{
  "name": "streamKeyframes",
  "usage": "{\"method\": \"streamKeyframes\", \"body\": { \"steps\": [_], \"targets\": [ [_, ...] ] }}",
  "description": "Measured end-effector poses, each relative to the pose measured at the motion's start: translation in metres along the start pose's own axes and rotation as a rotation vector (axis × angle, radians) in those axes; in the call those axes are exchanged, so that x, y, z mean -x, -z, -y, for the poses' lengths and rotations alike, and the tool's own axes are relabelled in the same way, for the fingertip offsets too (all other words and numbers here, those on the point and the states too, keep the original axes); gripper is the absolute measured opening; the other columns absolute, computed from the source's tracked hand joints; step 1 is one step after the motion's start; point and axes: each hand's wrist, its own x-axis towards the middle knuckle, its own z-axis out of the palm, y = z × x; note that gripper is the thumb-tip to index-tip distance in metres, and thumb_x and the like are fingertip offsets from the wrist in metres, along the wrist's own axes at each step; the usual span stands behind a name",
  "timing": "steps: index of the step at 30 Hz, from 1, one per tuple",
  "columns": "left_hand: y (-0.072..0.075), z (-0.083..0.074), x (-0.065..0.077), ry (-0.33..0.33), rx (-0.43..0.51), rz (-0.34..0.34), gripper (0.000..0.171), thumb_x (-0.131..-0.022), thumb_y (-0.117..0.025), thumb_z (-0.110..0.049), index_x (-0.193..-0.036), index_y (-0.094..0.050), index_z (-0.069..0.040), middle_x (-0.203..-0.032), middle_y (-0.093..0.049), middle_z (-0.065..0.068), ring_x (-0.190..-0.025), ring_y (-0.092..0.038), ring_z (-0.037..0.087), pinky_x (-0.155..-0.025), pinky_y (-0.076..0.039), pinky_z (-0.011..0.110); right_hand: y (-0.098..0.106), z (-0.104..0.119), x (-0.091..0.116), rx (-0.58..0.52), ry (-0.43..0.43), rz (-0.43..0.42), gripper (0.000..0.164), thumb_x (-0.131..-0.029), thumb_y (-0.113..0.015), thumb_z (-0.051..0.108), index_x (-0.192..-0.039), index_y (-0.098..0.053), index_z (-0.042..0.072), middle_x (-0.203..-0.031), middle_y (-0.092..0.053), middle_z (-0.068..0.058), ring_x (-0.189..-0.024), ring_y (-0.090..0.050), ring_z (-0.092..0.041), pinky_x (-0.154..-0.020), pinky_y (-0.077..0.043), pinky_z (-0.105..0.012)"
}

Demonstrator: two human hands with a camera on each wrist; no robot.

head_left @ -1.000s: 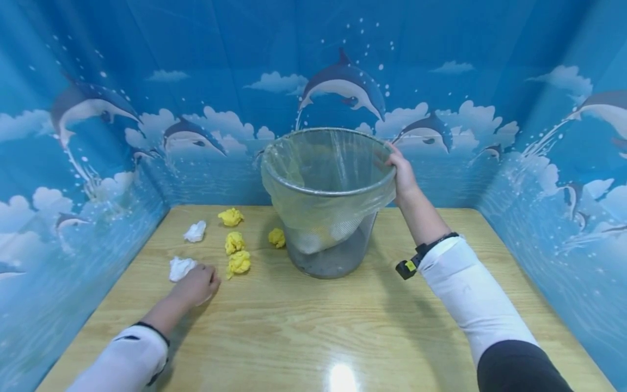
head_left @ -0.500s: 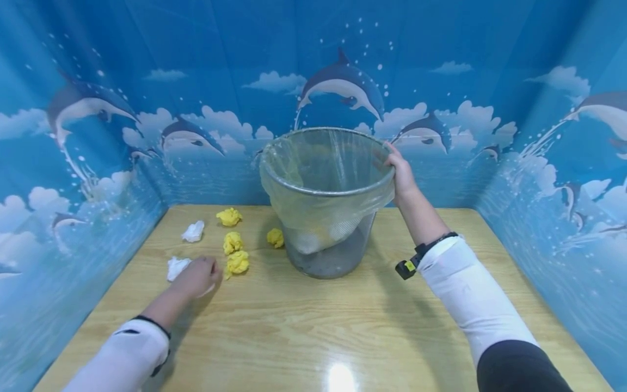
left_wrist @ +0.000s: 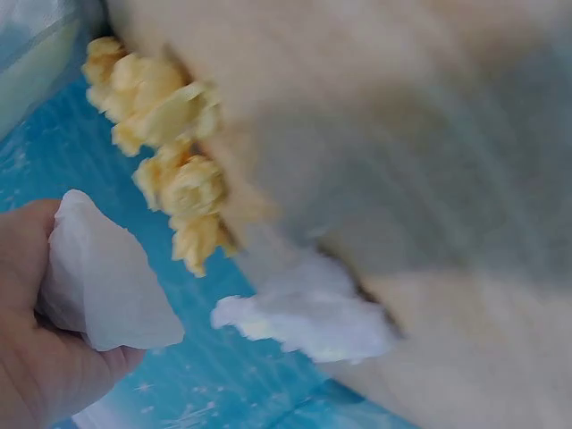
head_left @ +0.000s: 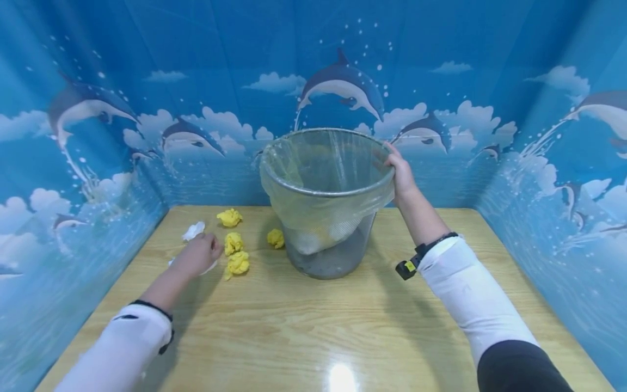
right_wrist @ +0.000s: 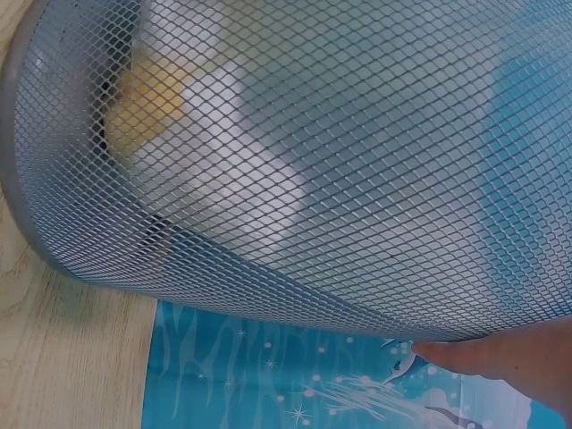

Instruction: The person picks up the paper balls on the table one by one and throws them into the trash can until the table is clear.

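My left hand [head_left: 198,255] is over the left part of the table, curled round a crumpled white paper [left_wrist: 107,277] that shows best in the left wrist view. Close by lie another white paper ball [head_left: 193,230] and, mostly hidden behind the hand, a bit of white. Just right of the hand, several crumpled yellow paper balls [head_left: 237,263] rest on the wood. My right hand [head_left: 403,173] grips the right rim of a grey mesh wastebasket [head_left: 338,261], lined with a thin translucent yellowish bag [head_left: 313,209]. White and yellow paper [right_wrist: 223,170] shows through the mesh in the right wrist view.
The wastebasket stands at the back middle of a light wooden table [head_left: 294,337], with one yellow paper ball [head_left: 276,238] beside its base. A blue dolphin-print curtain [head_left: 220,65] encloses the back and both sides.
My left hand has moved away from me along the table, holding the white paper, and now covers most of the nearer white piece. The right hand and wastebasket stay put.
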Motion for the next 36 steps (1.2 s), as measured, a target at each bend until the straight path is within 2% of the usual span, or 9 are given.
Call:
{"method": "streamKeyframes", "body": {
  "steps": [4,8,12,19,26,33,36],
  "targets": [
    [0.017,-0.011,-0.010,0.041,-0.035,0.026,0.020,-0.097,-0.051,-0.018,-0.087,-0.056,-0.001,-0.084,-0.053,0.013,-0.077,-0.052,0.026,-0.068,-0.044,0.041,0.000,0.000,0.000,-0.001,-0.002,-0.001,0.074,-0.087,-0.026,0.013,-0.157,-0.007,0.027,-0.164,-0.002,0.004,-0.140,-0.025,-0.025,-0.082,-0.039,-0.024],
    [0.033,-0.020,-0.022,0.050,-0.069,0.062,0.024,-0.099,-0.049,-0.021,-0.093,-0.056,0.001,-0.089,-0.055,0.017,-0.080,-0.055,0.028,-0.069,-0.046,0.041,-0.001,0.000,0.000,-0.004,-0.001,-0.001,0.074,-0.087,-0.027,0.012,-0.157,-0.007,0.026,-0.164,-0.003,0.004,-0.143,-0.024,-0.025,-0.090,-0.037,-0.028],
    [0.050,-0.027,-0.031,0.048,-0.053,0.073,0.026,-0.101,-0.047,-0.021,-0.097,-0.056,0.003,-0.092,-0.054,0.018,-0.081,-0.053,0.028,-0.068,-0.045,0.040,0.000,-0.001,0.000,-0.011,-0.001,-0.002,0.075,-0.087,-0.027,0.012,-0.157,-0.008,0.026,-0.163,-0.004,0.003,-0.142,-0.024,-0.025,-0.095,-0.034,-0.032],
    [0.085,-0.050,-0.041,0.088,-0.069,0.032,0.027,-0.102,-0.046,-0.024,-0.099,-0.055,0.002,-0.097,-0.052,0.021,-0.086,-0.052,0.033,-0.068,-0.044,0.042,0.001,-0.001,-0.001,-0.025,0.005,0.008,0.075,-0.087,-0.028,0.010,-0.157,-0.008,0.026,-0.163,-0.005,0.003,-0.144,-0.024,-0.026,-0.093,-0.036,-0.030],
    [0.106,-0.062,-0.052,0.126,-0.050,0.022,0.034,-0.103,-0.042,-0.030,-0.106,-0.053,0.001,-0.103,-0.050,0.021,-0.091,-0.053,0.034,-0.071,-0.045,0.044,0.001,-0.001,-0.002,-0.009,0.002,0.003,0.074,-0.087,-0.027,0.011,-0.157,-0.008,0.026,-0.163,-0.004,0.003,-0.143,-0.025,-0.026,-0.089,-0.038,-0.027],
    [0.128,-0.074,-0.061,0.125,-0.027,-0.044,0.038,-0.103,-0.040,-0.033,-0.113,-0.053,0.003,-0.107,-0.050,0.023,-0.094,-0.053,0.037,-0.073,-0.046,0.048,0.000,-0.001,-0.002,0.012,-0.004,0.008,0.073,-0.088,-0.027,0.013,-0.157,-0.008,0.028,-0.163,-0.004,0.004,-0.142,-0.027,-0.026,-0.084,-0.040,-0.025],
    [0.140,-0.082,-0.067,0.111,-0.028,-0.064,0.040,-0.104,-0.039,-0.034,-0.115,-0.052,0.002,-0.110,-0.050,0.023,-0.095,-0.053,0.037,-0.072,-0.045,0.047,0.000,0.000,-0.001,-0.010,-0.006,0.005,0.073,-0.088,-0.026,0.013,-0.157,-0.009,0.028,-0.163,-0.004,0.004,-0.143,-0.026,-0.026,-0.089,-0.038,-0.027]
  ]
}}
